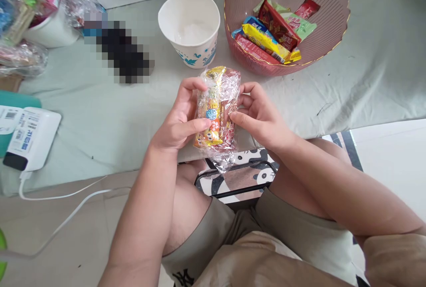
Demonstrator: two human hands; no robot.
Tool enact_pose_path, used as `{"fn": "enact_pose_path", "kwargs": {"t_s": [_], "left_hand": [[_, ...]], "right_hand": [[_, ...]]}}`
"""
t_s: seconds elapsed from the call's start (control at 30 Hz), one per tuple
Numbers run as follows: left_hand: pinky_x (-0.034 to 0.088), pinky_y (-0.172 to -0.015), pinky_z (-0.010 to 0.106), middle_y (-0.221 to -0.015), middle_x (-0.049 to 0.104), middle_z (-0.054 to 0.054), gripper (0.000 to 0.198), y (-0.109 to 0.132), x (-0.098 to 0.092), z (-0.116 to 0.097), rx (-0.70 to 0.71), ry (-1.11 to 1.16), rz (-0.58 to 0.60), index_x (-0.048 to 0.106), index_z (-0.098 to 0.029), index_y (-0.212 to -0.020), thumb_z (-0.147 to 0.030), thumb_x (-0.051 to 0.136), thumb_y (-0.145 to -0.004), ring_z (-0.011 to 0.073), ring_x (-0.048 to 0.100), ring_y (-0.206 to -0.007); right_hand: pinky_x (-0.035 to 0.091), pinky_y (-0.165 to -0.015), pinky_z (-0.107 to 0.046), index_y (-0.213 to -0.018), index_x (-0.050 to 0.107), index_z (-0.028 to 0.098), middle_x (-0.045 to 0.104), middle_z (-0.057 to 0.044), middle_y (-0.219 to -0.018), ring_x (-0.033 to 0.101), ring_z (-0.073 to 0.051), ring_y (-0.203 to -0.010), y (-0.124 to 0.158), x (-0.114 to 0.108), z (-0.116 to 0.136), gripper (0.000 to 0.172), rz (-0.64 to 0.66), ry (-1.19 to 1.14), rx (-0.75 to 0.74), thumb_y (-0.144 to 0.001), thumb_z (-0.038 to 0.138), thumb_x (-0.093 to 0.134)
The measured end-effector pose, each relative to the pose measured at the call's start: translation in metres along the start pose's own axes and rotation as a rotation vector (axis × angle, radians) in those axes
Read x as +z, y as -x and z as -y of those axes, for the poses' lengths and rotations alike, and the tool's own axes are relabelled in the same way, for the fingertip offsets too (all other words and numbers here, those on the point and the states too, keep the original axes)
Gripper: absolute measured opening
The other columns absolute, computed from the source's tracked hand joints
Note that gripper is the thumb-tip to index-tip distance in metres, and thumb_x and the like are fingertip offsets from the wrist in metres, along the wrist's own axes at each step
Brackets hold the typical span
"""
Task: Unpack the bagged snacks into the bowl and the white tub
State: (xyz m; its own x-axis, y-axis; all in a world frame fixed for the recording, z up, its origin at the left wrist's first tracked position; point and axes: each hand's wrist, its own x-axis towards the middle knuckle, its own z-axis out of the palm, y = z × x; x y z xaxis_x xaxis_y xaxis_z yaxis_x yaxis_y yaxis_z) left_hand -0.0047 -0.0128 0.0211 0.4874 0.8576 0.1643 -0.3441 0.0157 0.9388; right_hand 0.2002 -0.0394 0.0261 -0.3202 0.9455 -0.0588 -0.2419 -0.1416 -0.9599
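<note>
Between my two hands is a clear plastic bag (224, 85) with wrapped snacks inside, a yellow packet (213, 116) and a dark red packet (228, 123). My left hand (179, 116) grips its left edge, thumb lying over the yellow packet. At the right edge, my right hand (258, 112) pinches the bag with its thumb on the dark red packet. Just beyond the hands stands a white paper cup (196, 41) with blue leaf prints. To its right is a pink ribbed bowl (328, 25) holding several wrapped snacks (273, 34).
A white power bank (36, 138) with a cable lies at the left. Behind it, wrapped items crowd round a white tub (53, 29). A pixelated dark object (124, 52) rests left of the cup. The cloth (100, 114) ends above my lap, near a panda-print item (239, 178).
</note>
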Motion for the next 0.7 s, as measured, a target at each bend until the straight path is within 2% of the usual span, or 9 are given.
{"fn": "enact_pose_path", "kwargs": {"t_s": [0.17, 0.27, 0.37, 0.43, 0.53, 0.63, 0.7], "left_hand": [[0.064, -0.085, 0.046, -0.129, 0.067, 0.005, 0.059, 0.0, 0.002, -0.003, -0.065, -0.008, -0.077, 0.052, -0.035, -0.12, -0.04, 0.088, -0.072, 0.0357, 0.067, -0.124], [0.065, -0.085, 0.047, -0.127, 0.069, 0.002, 0.064, -0.002, 0.003, -0.005, -0.069, 0.066, -0.135, 0.05, -0.041, -0.126, -0.037, 0.085, -0.072, 0.0328, 0.07, -0.117], [0.064, -0.083, 0.046, -0.129, 0.068, 0.001, 0.084, -0.006, 0.004, -0.002, -0.085, 0.033, -0.216, 0.043, -0.046, -0.134, -0.033, 0.089, -0.066, 0.0318, 0.07, -0.116], [0.063, -0.083, 0.045, -0.129, 0.067, 0.004, 0.094, -0.008, 0.003, 0.002, -0.086, -0.048, -0.293, 0.04, -0.045, -0.138, -0.039, 0.094, -0.062, 0.0338, 0.07, -0.117], [0.061, -0.081, 0.043, -0.13, 0.066, 0.008, 0.093, -0.011, 0.003, 0.006, -0.027, -0.176, -0.403, 0.04, -0.041, -0.138, -0.051, 0.094, -0.064, 0.0348, 0.07, -0.115], [0.061, -0.079, 0.041, -0.132, 0.064, 0.01, 0.086, -0.011, 0.003, 0.007, 0.034, -0.298, -0.454, 0.043, -0.038, -0.133, -0.054, 0.094, -0.066, 0.0332, 0.07, -0.112], [0.062, -0.077, 0.039, -0.133, 0.062, 0.01, 0.082, -0.011, 0.004, 0.007, 0.053, -0.352, -0.46, 0.045, -0.037, -0.131, -0.054, 0.094, -0.067, 0.0317, 0.07, -0.11]], "right_hand": [[0.058, -0.073, -0.025, -0.116, 0.041, 0.027, 0.061, 0.0, -0.102, 0.063, -0.011, -0.084, -0.001, -0.001, -0.002, 0.042, -0.03, 0.028, -0.001, -0.088, 0.033, 0.072], [0.059, -0.069, -0.026, -0.124, 0.04, 0.029, 0.06, -0.001, -0.106, 0.064, -0.012, -0.084, -0.003, -0.002, -0.003, 0.041, -0.078, 0.06, 0.02, -0.09, 0.031, 0.064], [0.061, -0.064, -0.028, -0.136, 0.035, 0.032, 0.061, -0.003, -0.118, 0.066, -0.014, -0.084, -0.004, -0.003, -0.006, 0.052, -0.052, 0.067, 0.072, -0.092, 0.04, 0.063], [0.061, -0.063, -0.028, -0.142, 0.03, 0.034, 0.059, -0.006, -0.128, 0.067, -0.013, -0.083, -0.004, -0.003, -0.009, 0.064, -0.015, 0.078, 0.084, -0.091, 0.046, 0.067], [0.064, -0.069, -0.029, -0.145, 0.029, 0.034, 0.052, -0.01, -0.141, 0.068, -0.013, -0.088, -0.003, -0.002, -0.011, 0.073, -0.009, 0.184, 0.018, -0.088, 0.047, 0.073], [0.064, -0.088, -0.038, -0.135, 0.042, 0.027, 0.053, -0.012, -0.14, 0.066, -0.019, -0.109, 0.0, 0.002, -0.008, 0.06, -0.036, 0.383, -0.114, -0.088, 0.046, 0.074], [0.062, -0.092, -0.041, -0.121, 0.053, 0.022, 0.059, -0.011, -0.126, 0.064, -0.023, -0.113, 0.002, 0.005, -0.005, 0.047, -0.069, 0.55, -0.199, -0.087, 0.047, 0.074]]}}
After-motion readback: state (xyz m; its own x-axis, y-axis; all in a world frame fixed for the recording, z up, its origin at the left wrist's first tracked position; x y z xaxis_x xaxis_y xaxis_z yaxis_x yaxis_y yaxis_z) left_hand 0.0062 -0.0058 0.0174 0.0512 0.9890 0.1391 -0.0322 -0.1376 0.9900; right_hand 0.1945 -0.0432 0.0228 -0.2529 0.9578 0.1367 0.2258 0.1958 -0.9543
